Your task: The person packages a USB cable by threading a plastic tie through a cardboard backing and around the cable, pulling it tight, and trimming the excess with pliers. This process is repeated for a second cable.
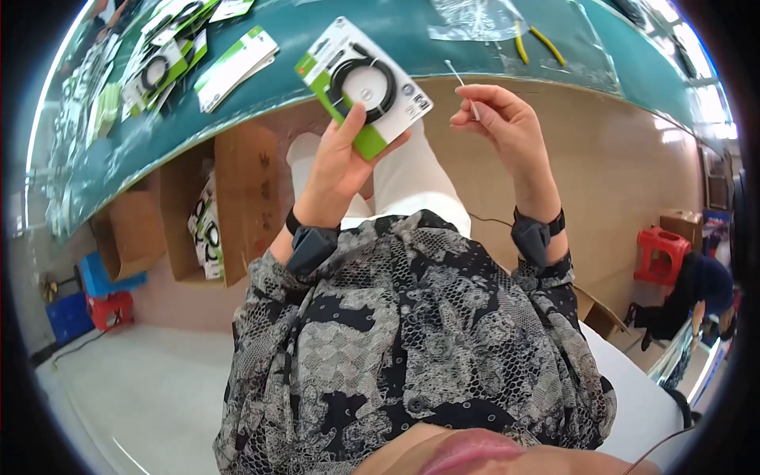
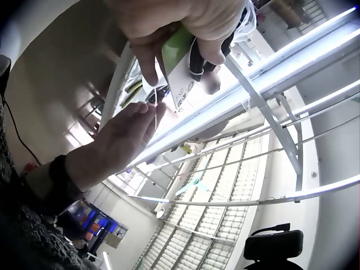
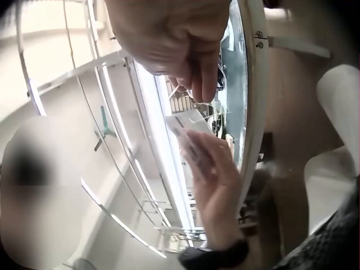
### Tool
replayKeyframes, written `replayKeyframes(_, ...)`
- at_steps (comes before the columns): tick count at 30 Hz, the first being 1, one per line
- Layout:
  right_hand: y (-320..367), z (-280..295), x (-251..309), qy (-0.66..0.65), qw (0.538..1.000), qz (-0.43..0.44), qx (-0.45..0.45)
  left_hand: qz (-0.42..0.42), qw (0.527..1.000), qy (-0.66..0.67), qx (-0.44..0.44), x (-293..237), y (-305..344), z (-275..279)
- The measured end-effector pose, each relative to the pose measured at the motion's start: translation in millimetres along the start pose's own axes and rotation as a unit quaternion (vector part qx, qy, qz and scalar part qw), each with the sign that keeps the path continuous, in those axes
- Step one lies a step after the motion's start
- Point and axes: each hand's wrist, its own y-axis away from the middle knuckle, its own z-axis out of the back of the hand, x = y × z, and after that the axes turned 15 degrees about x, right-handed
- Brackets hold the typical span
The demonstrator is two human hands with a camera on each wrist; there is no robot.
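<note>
My left hand [image 1: 342,158] grips a white and green packaging card [image 1: 332,43] by its lower edge, thumb on the front and fingers behind. A coiled black cable [image 1: 388,75] sits on the card's face, with the thumb tip close to the coil. To the right, my right hand [image 1: 511,131] pinches a thin white stick [image 1: 454,73] between thumb and fingers. The stick has a small rounded tip pointing up and left, apart from the card in the head view. In the right wrist view, the left hand [image 3: 216,180] holds the card [image 3: 191,121] tilted below the right hand's fingers.
A green-topped table [image 1: 301,47] curves ahead. On it lie a stack of cards [image 1: 237,70], a pile of carded cables [image 1: 154,71], a clear plastic bag [image 1: 475,20] and yellow-handled pliers [image 1: 521,43]. Cardboard boxes [image 1: 245,198] stand below at left; a red stool [image 1: 661,255] is at right.
</note>
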Motion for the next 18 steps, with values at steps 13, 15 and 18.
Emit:
replayKeyframes(13,3.9,-68.0,-0.6,0.323,0.94,0.103,-0.027,0.046,0.935,0.345,0.064,4.4,11.1,-6.2)
replayKeyframes(15,1.3,-73.3,1.5,0.354,0.925,0.134,-0.038,0.056,0.88,0.452,0.136,5.4,11.9,-5.7)
replayKeyframes(18,-2.7,-79.4,4.8,0.411,0.889,0.19,-0.065,0.063,0.833,0.523,0.166,5.8,12.5,-8.4)
